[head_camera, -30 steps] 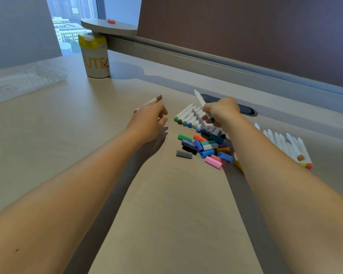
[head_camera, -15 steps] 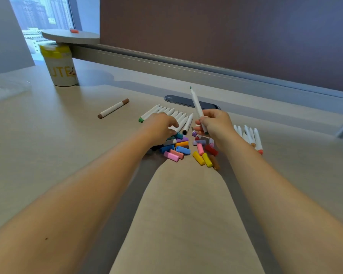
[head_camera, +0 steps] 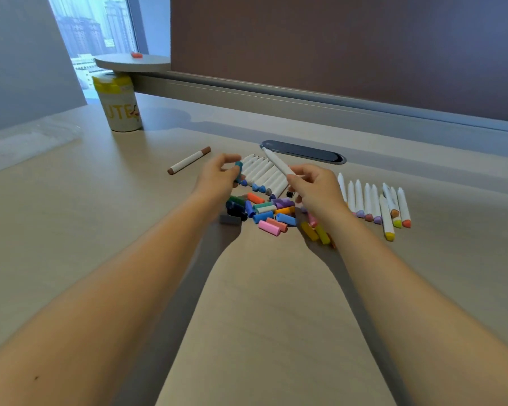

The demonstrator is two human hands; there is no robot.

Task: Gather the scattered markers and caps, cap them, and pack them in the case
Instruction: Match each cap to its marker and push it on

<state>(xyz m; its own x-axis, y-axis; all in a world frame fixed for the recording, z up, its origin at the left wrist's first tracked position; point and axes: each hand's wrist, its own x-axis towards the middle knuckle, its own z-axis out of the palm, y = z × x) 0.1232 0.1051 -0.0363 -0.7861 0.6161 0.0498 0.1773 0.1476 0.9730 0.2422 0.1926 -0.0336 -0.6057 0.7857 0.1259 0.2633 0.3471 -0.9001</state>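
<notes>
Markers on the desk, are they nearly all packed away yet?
Not nearly. One brown-capped marker looks finished and lies apart. The right hand holds an uncapped marker, and the left hand pinches a teal cap close to its tip. Two rows of uncapped markers and a pile of loose caps remain. No markers look packed.

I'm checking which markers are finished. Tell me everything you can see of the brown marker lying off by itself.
The brown marker has a white, plastic-looking barrel, a brown cap on its far end and a brown near end. It lies flat on the pale wood-look table, slanted, left of the other markers, apart from them and from both hands. Nothing but the table touches it.
</notes>
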